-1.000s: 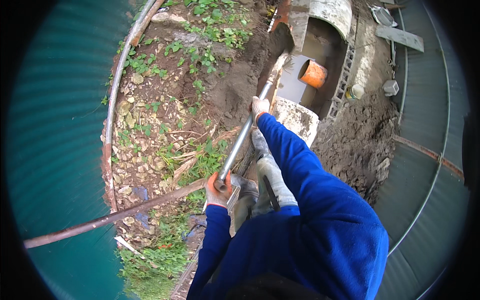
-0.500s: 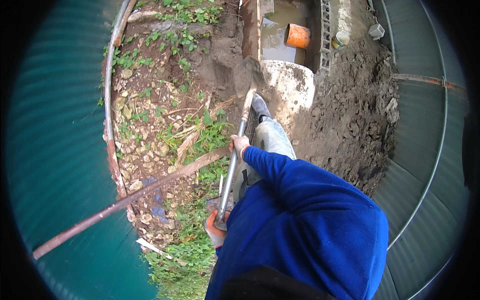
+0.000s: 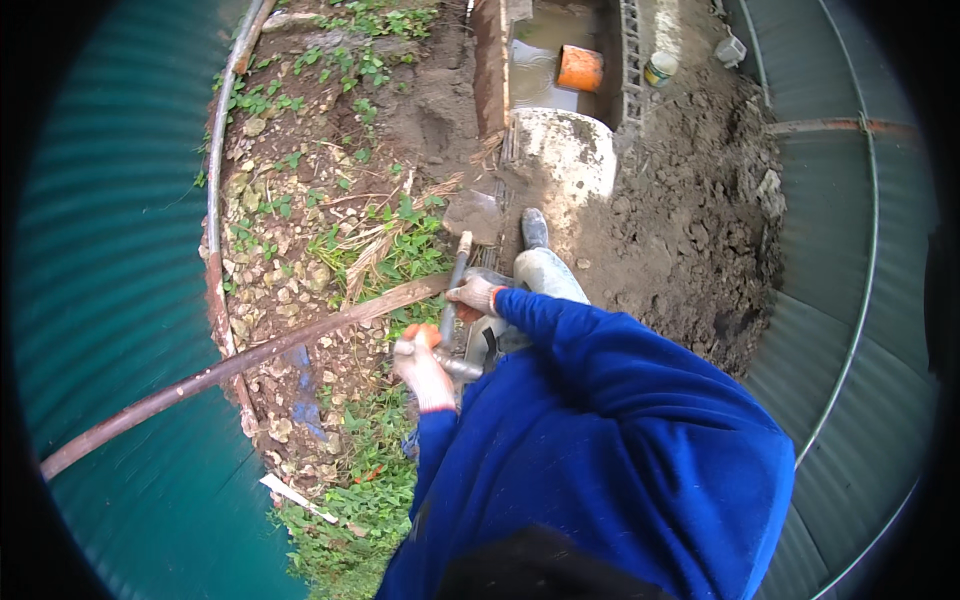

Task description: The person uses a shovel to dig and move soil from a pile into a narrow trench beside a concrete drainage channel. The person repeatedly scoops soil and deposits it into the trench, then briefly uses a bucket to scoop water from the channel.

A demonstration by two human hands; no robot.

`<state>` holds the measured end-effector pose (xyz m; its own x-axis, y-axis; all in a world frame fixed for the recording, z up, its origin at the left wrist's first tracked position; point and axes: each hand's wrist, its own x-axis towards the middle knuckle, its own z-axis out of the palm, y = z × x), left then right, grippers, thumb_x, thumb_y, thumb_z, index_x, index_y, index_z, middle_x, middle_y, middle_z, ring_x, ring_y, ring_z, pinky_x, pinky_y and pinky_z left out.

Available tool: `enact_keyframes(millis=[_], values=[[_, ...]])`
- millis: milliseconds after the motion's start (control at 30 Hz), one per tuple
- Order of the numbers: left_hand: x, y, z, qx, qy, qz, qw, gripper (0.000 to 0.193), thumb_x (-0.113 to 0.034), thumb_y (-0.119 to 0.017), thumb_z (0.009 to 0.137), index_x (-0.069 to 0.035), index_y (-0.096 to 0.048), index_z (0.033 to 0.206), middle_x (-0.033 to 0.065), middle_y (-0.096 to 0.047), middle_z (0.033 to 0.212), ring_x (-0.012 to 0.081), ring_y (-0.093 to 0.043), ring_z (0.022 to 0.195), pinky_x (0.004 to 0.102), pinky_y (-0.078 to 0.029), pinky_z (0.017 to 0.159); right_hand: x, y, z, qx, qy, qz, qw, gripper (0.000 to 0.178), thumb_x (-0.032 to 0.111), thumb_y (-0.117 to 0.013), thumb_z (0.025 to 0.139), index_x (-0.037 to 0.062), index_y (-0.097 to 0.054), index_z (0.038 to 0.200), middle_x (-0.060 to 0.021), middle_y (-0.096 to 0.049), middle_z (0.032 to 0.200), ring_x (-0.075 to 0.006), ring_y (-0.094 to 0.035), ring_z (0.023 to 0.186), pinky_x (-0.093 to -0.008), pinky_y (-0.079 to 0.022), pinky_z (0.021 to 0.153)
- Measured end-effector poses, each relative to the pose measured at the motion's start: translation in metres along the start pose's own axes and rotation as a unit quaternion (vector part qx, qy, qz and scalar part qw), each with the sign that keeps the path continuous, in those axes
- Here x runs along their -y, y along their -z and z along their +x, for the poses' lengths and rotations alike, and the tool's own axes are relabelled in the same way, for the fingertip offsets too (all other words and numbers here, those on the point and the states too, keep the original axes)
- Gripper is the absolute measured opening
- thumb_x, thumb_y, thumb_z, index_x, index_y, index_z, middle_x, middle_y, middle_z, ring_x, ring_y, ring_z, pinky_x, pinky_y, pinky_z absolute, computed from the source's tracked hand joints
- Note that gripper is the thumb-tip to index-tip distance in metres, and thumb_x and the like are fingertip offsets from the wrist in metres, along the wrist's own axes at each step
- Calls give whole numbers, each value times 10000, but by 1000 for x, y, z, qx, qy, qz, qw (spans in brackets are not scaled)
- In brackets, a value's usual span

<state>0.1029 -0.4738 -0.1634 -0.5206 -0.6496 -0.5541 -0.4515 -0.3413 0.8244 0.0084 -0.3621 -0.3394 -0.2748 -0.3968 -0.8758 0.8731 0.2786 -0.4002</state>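
I hold a long-handled shovel [image 3: 456, 268] that points away from me. My left hand [image 3: 425, 375], in a white glove with orange on it, is closed round the grey crossbar grip at its near end. Farther up, my right hand [image 3: 475, 295], gloved the same way, is wrapped round the metal shaft. The blade looks muddy and rests low by the ground, left of my grey boot [image 3: 535, 228]; its edge blends into the soil. Beyond the boot lies a pale, mud-stained slab [image 3: 565, 150].
A long pole [image 3: 250, 375] slants across the ground on my left. An orange bucket [image 3: 580, 68] lies in a pit of muddy water [image 3: 540, 35], with hollow blocks [image 3: 632, 65] along its right side. Churned mud [image 3: 690, 220] spreads rightward. Green corrugated sheeting [image 3: 120, 250] stands at the left.
The shovel has drawn back toward me, its blade lower and nearer my boot. Mud heaped on the blade before no longer shows. My left hand has moved forward, closer to my right.
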Motion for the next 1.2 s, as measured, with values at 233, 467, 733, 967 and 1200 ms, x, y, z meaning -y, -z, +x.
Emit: enact_keyframes(millis=[233,467,733,967,1200], values=[[-10,16,73,-16,-8,-54,998,211,-111,-671,988,-39,-578,1163,89,-642,1074,225,-713,891,370,-571,860,-1,168,-65,-203,161,-66,964,457,236,-680,893,5,-665,1287,-87,-722,839,-194,-701,659,-335,-587,616],[-67,-35,101,3,-18,-23,1000,190,-123,-657,992,-34,-601,1150,84,-662,997,205,-709,875,363,-543,870,-96,316,-99,-422,-17,112,899,324,145,-619,909,-29,-686,1173,-130,-698,727,-223,-671,547,-379,-555,500],[-93,-75,109,-92,-30,49,994,244,-134,-675,986,-11,-610,1186,90,-655,1024,196,-685,839,339,-567,793,-38,389,-54,-322,-90,-293,896,484,301,-690,787,25,-747,1180,-274,-704,1207,-378,-667,1195,-428,-516,1028],[-129,-136,101,-107,-27,130,985,462,-315,-658,997,-29,-557,1346,50,-589,975,182,-642,903,390,-505,911,90,464,86,-267,-54,-377,885,517,264,-672,824,77,-682,1306,-243,-687,1271,-374,-673,1180,-443,-529,1018],[-152,-185,169,-222,-53,237,944,499,-380,-604,1031,-45,-588,1400,-44,-468,732,104,-597,767,327,-544,898,78,491,361,-226,-30,-503,834,623,243,-738,862,169,-525,1443,-251,-615,1348,-417,-587,1286,-490,-486,1081]])
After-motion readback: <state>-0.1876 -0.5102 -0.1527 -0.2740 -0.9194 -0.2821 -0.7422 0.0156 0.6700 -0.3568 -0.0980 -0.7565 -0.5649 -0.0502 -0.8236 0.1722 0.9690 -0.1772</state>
